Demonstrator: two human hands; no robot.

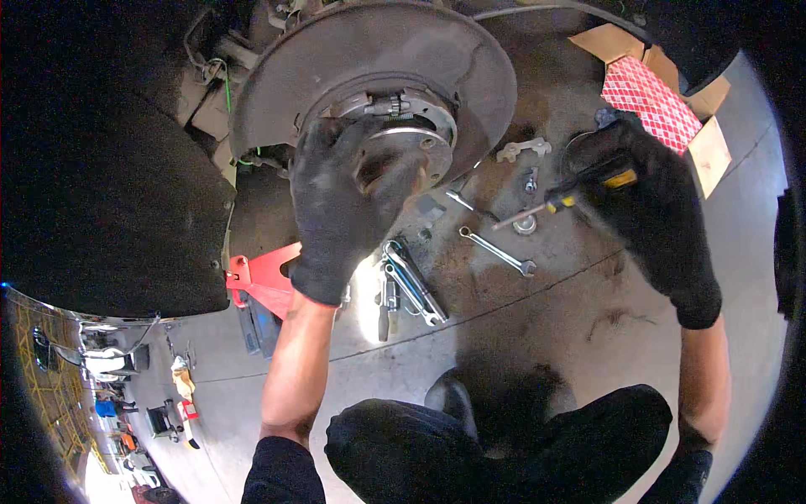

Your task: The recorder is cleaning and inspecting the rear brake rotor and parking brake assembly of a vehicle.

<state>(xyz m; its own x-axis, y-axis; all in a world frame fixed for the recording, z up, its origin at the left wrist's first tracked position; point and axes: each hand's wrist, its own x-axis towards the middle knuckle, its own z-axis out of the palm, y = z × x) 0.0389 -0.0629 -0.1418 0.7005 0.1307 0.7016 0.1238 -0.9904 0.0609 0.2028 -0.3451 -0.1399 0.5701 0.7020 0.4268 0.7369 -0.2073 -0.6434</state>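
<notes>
My left hand (pixel 340 197), in a black work glove, is at the left side of a wheel hub (pixel 432 155). Its fingers are bent, but blur and the glove hide whether they grip the brake shoe there. Behind the hub stands a round, dark brake backing plate (pixel 478 76). A toothed adjuster (pixel 390 105) and a coil spring show at the top of the brake assembly. In my gloved right hand (pixel 646 210) is a screwdriver (pixel 525 216) with a black and yellow handle. Its shaft points left toward the hub, with its tip well apart from it.
Below the hub, several wrenches and tools (pixel 407 286) lie on the concrete floor. A combination wrench (pixel 497 250) and a metal bracket (pixel 522 149) lie further right. A red jack stand (pixel 264 273) is at left. An open cardboard box (pixel 709 155) holds a red-and-white package (pixel 651 101).
</notes>
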